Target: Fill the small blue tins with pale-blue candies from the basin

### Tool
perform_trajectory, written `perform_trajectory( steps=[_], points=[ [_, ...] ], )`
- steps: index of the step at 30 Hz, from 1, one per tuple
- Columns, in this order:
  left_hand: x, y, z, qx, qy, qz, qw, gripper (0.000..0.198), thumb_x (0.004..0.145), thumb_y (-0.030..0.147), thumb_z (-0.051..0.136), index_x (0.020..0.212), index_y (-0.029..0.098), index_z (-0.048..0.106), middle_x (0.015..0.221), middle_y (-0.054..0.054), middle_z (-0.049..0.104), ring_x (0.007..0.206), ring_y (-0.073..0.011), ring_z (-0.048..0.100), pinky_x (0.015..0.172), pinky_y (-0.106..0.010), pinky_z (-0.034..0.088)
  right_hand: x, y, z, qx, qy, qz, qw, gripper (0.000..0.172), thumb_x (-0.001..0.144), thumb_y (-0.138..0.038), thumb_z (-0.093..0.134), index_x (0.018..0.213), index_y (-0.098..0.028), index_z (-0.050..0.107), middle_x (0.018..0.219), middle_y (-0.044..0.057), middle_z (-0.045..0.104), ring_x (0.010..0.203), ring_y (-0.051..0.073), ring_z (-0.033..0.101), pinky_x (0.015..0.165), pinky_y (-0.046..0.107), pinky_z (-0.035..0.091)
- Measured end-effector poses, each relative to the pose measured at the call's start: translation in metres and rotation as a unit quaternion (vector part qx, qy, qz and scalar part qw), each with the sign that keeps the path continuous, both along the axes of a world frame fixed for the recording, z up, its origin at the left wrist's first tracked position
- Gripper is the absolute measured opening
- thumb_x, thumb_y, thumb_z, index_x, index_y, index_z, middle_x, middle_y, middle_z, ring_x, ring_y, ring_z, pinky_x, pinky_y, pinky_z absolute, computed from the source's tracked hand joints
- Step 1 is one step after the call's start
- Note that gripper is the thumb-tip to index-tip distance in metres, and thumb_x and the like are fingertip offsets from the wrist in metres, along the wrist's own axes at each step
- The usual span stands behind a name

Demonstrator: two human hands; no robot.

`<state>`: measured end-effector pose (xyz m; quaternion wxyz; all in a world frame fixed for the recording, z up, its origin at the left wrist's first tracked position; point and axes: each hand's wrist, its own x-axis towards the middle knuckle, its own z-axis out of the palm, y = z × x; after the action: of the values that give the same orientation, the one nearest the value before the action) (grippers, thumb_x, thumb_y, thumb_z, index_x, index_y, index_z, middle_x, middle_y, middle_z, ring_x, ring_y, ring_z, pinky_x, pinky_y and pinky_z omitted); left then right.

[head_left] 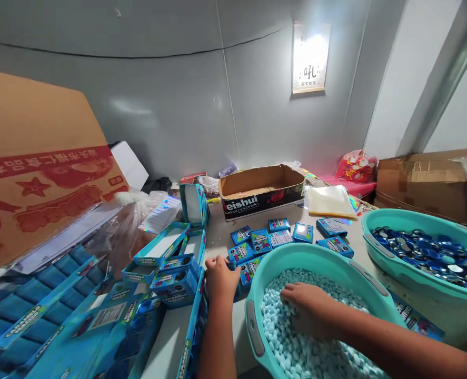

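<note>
My right hand (310, 308) lies inside a teal basin (257, 295) heaped with small pale blue candies (292, 342), fingers curled down into the pile. My left hand (220, 277) rests on the table just left of the basin, fingers closed over a small blue box whose shape is mostly hidden under the hand. Several small blue candy boxes (279, 238) lie flat on the table beyond both hands.
A second teal basin (379, 252) at the right holds dark blue round lids. Blue display cartons (166, 263) and flat carton sheets (39, 316) crowd the left. A brown cardboard tray (261, 190) stands at the back, a big cardboard flap (31, 158) leans at far left.
</note>
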<state>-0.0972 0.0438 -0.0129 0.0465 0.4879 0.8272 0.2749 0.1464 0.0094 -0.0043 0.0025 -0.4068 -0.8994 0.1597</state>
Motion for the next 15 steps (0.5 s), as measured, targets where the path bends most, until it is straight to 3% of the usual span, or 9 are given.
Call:
perform_trajectory(
  steps=[2,4,5,7,9,12,15],
  points=[
    [0.01,-0.012,0.024,0.065,0.009,-0.009,0.998,0.035,0.074,0.033,0.077,0.094,0.017,0.053,0.124,-0.015,0.047,0.108,-0.0288,0.059,0.095,-0.038,0.048,0.005,0.01,0.001,-0.002,0.02,-0.046,0.999,0.026,0.072,-0.013,0.054,0.094,-0.019,0.066,0.097,0.009,0.069,0.087,0.026,0.064,0.07,0.032,0.043],
    [0.028,-0.026,0.045,0.152,0.021,-0.026,0.988,0.046,0.08,0.04,0.073,0.111,0.019,0.047,0.138,-0.014,0.039,0.131,-0.026,0.044,0.108,-0.036,0.039,0.01,0.019,0.004,-0.001,0.035,-0.087,0.996,0.027,0.075,-0.01,0.051,0.095,-0.019,0.066,0.096,0.009,0.069,0.086,0.024,0.064,0.07,0.032,0.042],
    [0.04,-0.033,0.052,0.255,0.01,-0.065,0.965,0.053,0.077,0.04,0.077,0.116,0.019,0.046,0.139,-0.014,0.039,0.134,-0.0269,0.04,0.11,-0.038,0.037,0.013,0.023,0.005,0.0,0.042,-0.103,0.994,0.027,0.077,-0.011,0.051,0.098,-0.018,0.066,0.097,0.009,0.069,0.087,0.024,0.063,0.071,0.032,0.042],
    [0.064,-0.044,0.057,0.347,-0.032,-0.162,0.923,0.064,0.074,0.043,0.08,0.122,0.021,0.045,0.14,-0.012,0.042,0.135,-0.0264,0.04,0.112,-0.039,0.036,0.018,0.031,0.005,-0.002,0.06,-0.133,0.989,0.027,0.082,-0.017,0.051,0.105,-0.017,0.065,0.104,0.011,0.067,0.092,0.025,0.062,0.077,0.033,0.043],
    [0.084,-0.049,0.051,0.328,-0.13,-0.219,0.91,0.073,0.07,0.043,0.084,0.128,0.023,0.045,0.13,-0.009,0.055,0.126,-0.025,0.05,0.108,-0.04,0.039,0.023,0.038,0.0,-0.021,0.078,-0.146,0.986,0.029,0.087,-0.023,0.05,0.111,-0.014,0.063,0.112,0.015,0.063,0.102,0.028,0.059,0.087,0.038,0.042],
    [0.096,-0.049,0.031,0.19,-0.296,-0.228,0.908,0.077,0.07,0.032,0.084,0.135,0.024,0.043,0.111,-0.005,0.066,0.105,-0.0213,0.061,0.096,-0.038,0.047,0.03,0.044,-0.012,-0.095,0.095,-0.134,0.982,0.036,0.088,-0.026,0.051,0.119,-0.01,0.061,0.123,0.02,0.06,0.117,0.034,0.054,0.099,0.046,0.038],
    [0.089,-0.047,0.019,0.089,-0.334,-0.256,0.903,0.065,0.075,0.022,0.076,0.133,0.021,0.047,0.113,-0.006,0.067,0.103,-0.0206,0.062,0.094,-0.037,0.048,0.035,0.043,-0.021,-0.173,0.121,-0.114,0.971,0.042,0.092,-0.036,0.051,0.125,-0.013,0.061,0.131,0.015,0.06,0.121,0.03,0.054,0.104,0.042,0.038]
  ],
)
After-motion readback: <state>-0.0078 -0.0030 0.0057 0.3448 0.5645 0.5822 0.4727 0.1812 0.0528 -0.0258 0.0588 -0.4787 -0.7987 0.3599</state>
